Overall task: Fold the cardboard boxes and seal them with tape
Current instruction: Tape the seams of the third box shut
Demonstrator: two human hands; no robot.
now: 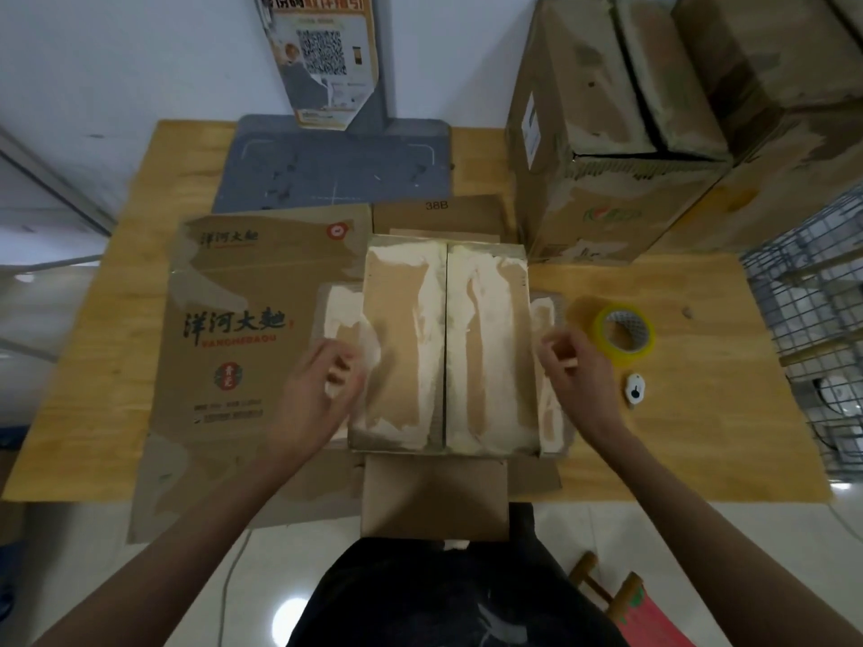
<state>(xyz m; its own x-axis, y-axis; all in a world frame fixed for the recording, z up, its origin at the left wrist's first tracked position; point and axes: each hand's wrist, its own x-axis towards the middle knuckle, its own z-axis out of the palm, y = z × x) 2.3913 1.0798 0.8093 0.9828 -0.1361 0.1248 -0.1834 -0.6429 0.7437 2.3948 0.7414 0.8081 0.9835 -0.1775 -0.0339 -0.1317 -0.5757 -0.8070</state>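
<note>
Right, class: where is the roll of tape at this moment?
In the head view, the roll of tape lies flat on the wooden table, right of the folded box, just beyond the right hand, with a small white cutter nearer the person.

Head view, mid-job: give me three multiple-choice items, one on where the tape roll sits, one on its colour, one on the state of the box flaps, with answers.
1. Where is the tape roll?
A. On the table right of the box
B. On top of the box
C. In the left hand

2. What colour is the roll?
A. Blue
B. Yellow
C. Black

3. How do the top flaps of the box stand?
A. Upright
B. Torn off
C. Folded flat, meeting at a centre seam

Answers: 1 A, it lies on the wooden table beyond the right hand; 2 B, its rim shows yellow; 3 C, both flaps lie level with no fresh tape visible over the seam.
</note>
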